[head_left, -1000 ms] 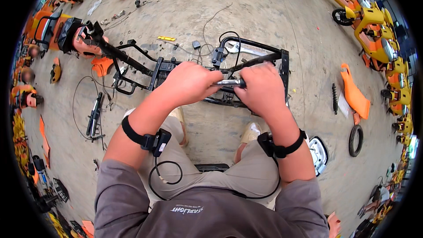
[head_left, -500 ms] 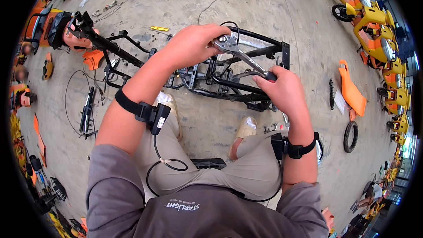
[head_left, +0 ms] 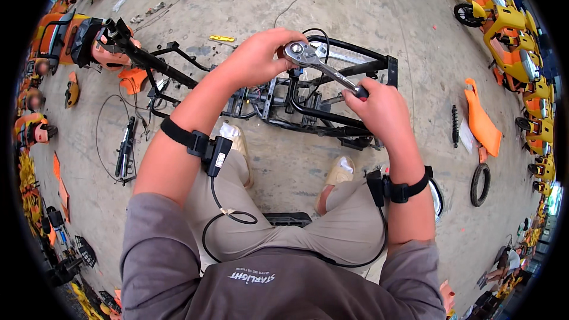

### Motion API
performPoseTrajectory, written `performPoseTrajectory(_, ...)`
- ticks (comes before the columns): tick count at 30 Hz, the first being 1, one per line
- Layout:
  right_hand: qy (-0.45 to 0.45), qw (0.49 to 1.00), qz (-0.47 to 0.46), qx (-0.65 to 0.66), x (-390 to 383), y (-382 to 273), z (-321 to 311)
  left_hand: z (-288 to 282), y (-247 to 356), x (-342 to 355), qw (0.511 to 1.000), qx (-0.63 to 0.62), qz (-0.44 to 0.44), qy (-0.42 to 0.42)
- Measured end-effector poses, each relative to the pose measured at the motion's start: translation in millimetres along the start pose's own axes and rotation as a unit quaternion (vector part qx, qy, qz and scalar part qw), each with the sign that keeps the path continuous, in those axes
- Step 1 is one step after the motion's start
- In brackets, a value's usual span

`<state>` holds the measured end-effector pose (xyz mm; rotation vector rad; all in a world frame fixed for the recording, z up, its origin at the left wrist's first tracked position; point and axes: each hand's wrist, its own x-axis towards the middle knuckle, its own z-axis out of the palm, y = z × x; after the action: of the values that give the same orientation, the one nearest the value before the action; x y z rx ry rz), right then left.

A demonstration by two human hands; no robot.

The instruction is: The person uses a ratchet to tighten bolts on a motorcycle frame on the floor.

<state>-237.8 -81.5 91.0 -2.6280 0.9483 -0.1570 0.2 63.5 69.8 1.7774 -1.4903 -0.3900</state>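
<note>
Steel ratchet wrench (head_left: 323,66): your right hand (head_left: 379,109) grips its handle, your left hand (head_left: 258,56) closes on its head above the black frame (head_left: 332,120).

Bright, even daylight, seemingly from overhead, leaves only soft shadows on the concrete floor (head_left: 332,18), with mild glare on the ratchet wrench (head_left: 314,62), while the fisheye bends and smears everything toward the black rim, where detail blurs.
</note>
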Motion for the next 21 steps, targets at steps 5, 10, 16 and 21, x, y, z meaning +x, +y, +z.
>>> performPoseTrajectory(5,0.073,0.994,-0.049,-0.061,28.4,3.5,-3.6,1.0,-2.3,-4.5,0.999,-0.014,-0.029,0.037)
performPoseTrajectory(10,0.161,0.972,-0.128,-0.111,61.9,21.5,3.0,3.6,15.5,-3.7,0.995,0.049,-0.062,0.055)
performPoseTrajectory(16,0.187,0.958,-0.181,-0.119,85.6,29.8,14.9,9.8,21.5,-6.1,0.987,0.106,-0.074,0.096)
performPoseTrajectory(21,0.162,0.961,-0.154,-0.165,74.8,14.8,7.6,17.5,18.4,-6.1,0.966,0.224,-0.046,0.119)
